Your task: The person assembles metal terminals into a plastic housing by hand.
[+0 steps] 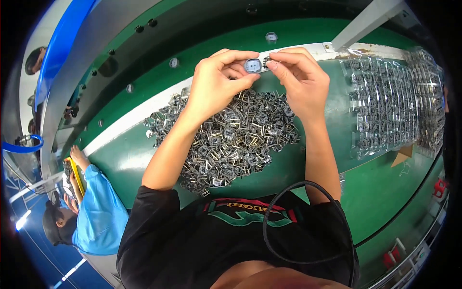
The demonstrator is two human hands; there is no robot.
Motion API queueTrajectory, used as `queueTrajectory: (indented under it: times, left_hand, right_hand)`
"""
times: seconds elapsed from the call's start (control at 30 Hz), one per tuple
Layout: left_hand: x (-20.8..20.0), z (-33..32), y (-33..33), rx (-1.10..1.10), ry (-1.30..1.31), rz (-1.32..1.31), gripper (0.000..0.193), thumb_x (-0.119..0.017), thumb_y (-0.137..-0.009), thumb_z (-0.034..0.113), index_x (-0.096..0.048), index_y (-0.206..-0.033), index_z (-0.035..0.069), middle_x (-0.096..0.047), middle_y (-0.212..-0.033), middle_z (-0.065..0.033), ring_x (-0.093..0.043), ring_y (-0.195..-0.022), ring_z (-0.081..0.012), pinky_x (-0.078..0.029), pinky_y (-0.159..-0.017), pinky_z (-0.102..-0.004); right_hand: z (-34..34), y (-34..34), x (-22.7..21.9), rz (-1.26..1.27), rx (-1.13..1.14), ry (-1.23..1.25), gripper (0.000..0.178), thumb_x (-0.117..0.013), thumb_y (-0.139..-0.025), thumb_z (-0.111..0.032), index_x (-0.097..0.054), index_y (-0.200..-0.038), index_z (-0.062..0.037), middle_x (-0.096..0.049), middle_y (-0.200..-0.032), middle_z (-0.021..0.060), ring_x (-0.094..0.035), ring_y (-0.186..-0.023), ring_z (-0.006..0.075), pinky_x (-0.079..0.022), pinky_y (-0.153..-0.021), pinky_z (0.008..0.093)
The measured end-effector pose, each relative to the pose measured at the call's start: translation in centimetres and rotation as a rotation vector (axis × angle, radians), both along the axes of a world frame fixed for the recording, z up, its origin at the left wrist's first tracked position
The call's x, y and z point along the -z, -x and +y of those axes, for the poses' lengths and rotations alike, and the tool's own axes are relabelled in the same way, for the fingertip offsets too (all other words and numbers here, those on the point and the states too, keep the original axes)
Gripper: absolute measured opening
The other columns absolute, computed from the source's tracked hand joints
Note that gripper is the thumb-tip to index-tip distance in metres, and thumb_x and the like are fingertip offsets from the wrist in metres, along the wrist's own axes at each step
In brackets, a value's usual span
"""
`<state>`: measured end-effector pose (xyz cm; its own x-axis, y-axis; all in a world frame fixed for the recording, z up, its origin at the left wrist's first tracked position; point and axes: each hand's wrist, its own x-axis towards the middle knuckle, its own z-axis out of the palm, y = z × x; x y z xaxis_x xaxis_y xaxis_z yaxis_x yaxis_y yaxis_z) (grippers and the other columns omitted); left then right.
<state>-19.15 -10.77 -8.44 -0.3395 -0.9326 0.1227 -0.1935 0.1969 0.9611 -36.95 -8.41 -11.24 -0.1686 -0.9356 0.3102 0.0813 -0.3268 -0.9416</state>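
Note:
Between the thumb and fingers of my left hand [219, 79] is a small rounded grey plastic housing [252, 66], its pale blue-grey open side facing me. Close beside it, my right hand [305, 77] pinches a small dark part with metal pins [266, 61]. Whether the two pieces touch I cannot tell. Below both hands a wide pile of dark parts with metal prongs [236, 144] covers the middle of the green table [130, 161].
Clear blister trays [382, 103] filled with parts are stacked at the right. Beyond the white ledge [120, 127], several small housings [174, 62] sit spaced along a green belt [219, 43]. A metal post [365, 24] rises at the far right. At the left works a person in blue [98, 212]. A black cable [264, 226] loops before me.

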Motion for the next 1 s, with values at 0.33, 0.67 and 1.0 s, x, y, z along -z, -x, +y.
queueTrajectory:
  times: [0.33,0.67,1.0]
  left_hand:
    - [0.8,1.1,-0.3,0.026,-0.046,0.082,0.035,-0.074,-0.078,-0.002,-0.069,-0.112,0.000,-0.059,-0.093,-0.0054,-0.069,-0.079,-0.0097,-0.055,-0.070,-0.0218]
    - [1.1,0.5,-0.5,0.063,-0.154,0.163,0.034,-0.066,-0.085,-0.009,-0.066,-0.118,-0.003,-0.063,-0.106,-0.0091,-0.064,-0.090,-0.0131,-0.054,-0.082,-0.0254]
    - [1.9,-4.3,0.3,-0.063,-0.065,-0.053,0.025,-0.065,-0.089,0.007,-0.071,-0.112,-0.001,-0.072,-0.093,-0.0092,-0.066,-0.082,-0.0110,-0.051,-0.078,-0.0243]
  right_hand:
    - [0.7,-1.1,-0.6,0.347,0.018,0.177,0.011,-0.073,-0.081,0.004,-0.071,-0.091,0.0012,-0.063,-0.091,0.0052,-0.060,-0.074,0.0091,-0.048,-0.059,0.0204]
    - [0.1,-1.4,0.6,0.332,0.084,0.185,0.014,-0.074,-0.079,0.002,-0.073,-0.090,-0.0055,-0.063,-0.087,0.0040,-0.059,-0.067,0.0090,-0.047,-0.055,0.0228]
    - [-1.5,3.1,1.2,0.179,-0.245,-0.306,0.020,-0.063,-0.092,-0.011,-0.070,-0.110,-0.0045,-0.069,-0.089,0.0030,-0.058,-0.069,0.0067,-0.046,-0.058,0.0217]
